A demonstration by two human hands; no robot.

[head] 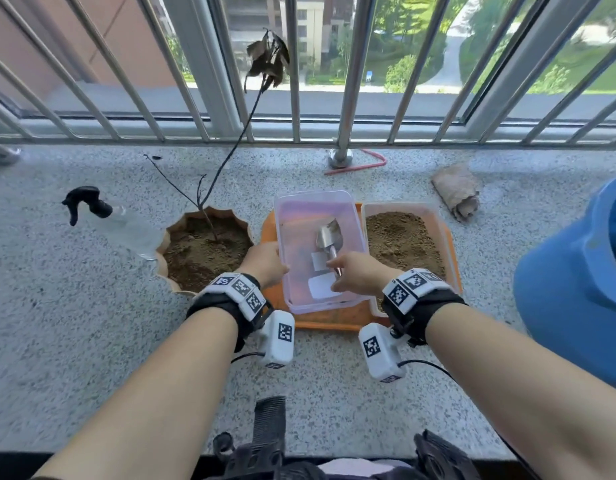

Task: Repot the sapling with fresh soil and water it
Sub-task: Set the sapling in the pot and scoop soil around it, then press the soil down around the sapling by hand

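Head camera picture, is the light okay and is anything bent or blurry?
Head view: even daylight, soft shadows. Wide-angle lens bows the railing bars outward. The blue object at the right edge is smeared. The trowel in the clear box stays sharp.

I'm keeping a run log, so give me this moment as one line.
left hand grips clear tub wall | right hand pinches trowel handle inside tub | sapling in pot | spray bottle untouched
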